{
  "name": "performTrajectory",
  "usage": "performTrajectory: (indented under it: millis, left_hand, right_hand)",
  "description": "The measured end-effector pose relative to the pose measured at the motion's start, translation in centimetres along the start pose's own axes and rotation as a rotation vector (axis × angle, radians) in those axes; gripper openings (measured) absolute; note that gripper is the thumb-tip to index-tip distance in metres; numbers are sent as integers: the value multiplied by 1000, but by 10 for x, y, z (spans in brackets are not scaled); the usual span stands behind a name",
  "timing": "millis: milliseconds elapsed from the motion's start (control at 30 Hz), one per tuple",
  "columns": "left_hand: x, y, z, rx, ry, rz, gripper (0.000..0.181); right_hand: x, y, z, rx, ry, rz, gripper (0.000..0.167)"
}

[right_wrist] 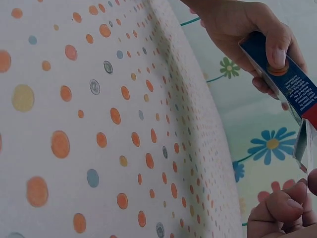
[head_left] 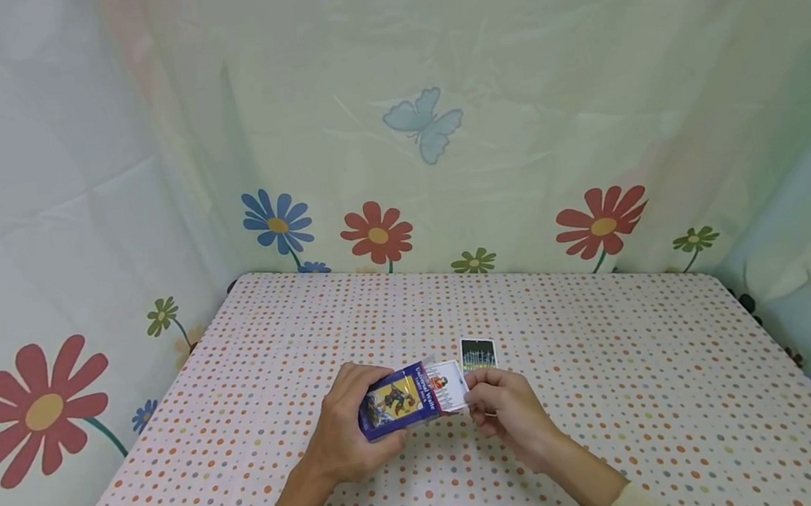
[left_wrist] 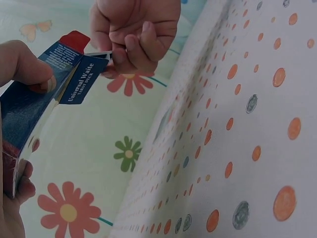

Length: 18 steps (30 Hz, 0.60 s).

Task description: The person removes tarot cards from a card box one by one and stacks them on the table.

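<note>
My left hand (head_left: pixel 341 431) grips a dark blue tarot card box (head_left: pixel 391 403) with a yellow picture on its face, tilted above the table. "Universal Waite Tarot Deck" is printed on its opened end flap (left_wrist: pixel 82 83) in the left wrist view. A white printed card (head_left: pixel 449 383) sticks partly out of the box's right end. At its outer edge, my right hand (head_left: pixel 508 412) pinches the card between thumb and fingers. Whether more cards are inside the box is hidden. Just beyond the right hand, a dark card with a white border (head_left: pixel 479 353) lies on the table.
A table (head_left: pixel 613 363) covered in a white cloth with colored dots lies under both hands. Hanging fabric (head_left: pixel 514 149) with printed flowers and butterflies surrounds its back and sides.
</note>
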<state>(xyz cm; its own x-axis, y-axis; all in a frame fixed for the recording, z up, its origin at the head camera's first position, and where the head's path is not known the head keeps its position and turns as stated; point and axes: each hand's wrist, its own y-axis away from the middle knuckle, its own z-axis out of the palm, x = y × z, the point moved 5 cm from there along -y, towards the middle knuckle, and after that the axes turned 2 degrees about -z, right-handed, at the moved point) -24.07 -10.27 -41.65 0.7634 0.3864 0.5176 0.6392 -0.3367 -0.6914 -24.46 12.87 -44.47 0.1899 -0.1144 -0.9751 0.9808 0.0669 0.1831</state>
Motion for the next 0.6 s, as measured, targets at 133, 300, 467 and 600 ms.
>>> performTrajectory:
  millis: [133,300,467,600]
  left_hand:
    - [0,0,0,-2,-7,-1,67]
    - [-1,1,1,-10,-9,-13,67]
    - [-1,1,1,-8,-15,-14,68]
    - [-1,1,1,-7,-19,-13,68]
  right_hand:
    - [3,-1,-5,30,-23,0,23]
    - [7,-3,-12,69,-52,22,23]
    - [7,-5,-15,73,-84,32,23]
    - [7,-5,-17,77,-102,27,23]
